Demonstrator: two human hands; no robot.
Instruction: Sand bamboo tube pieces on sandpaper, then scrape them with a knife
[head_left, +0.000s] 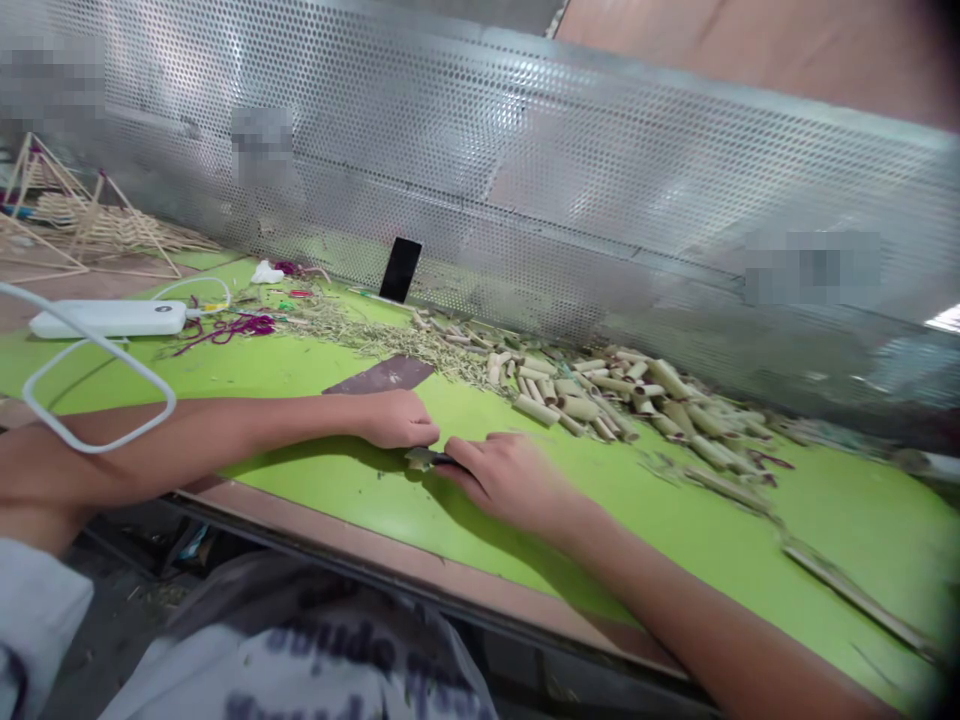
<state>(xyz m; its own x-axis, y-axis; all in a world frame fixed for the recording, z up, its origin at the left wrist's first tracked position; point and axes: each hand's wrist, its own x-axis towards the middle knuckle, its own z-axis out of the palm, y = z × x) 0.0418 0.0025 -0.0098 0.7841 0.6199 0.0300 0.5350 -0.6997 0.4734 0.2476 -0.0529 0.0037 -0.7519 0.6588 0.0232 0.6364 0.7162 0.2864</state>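
My left hand [397, 418] rests on the green table [300, 370], fingers curled round the handle of a flat dark cleaver blade [381, 376] that lies behind it. My right hand [510, 478] lies just to its right, fingers pinched on a short bamboo piece [421, 459] between the two hands. A heap of short cut bamboo tubes [622, 395] spreads across the table beyond my right hand.
A perforated metal screen [525, 180] backs the table. A black phone [400, 269] leans against it. A white power bank [109, 318] with white cable lies far left, near purple string [232, 328], fine shavings [360, 335] and stick frames [67, 220]. Long bamboo strips [847, 590] lie right.
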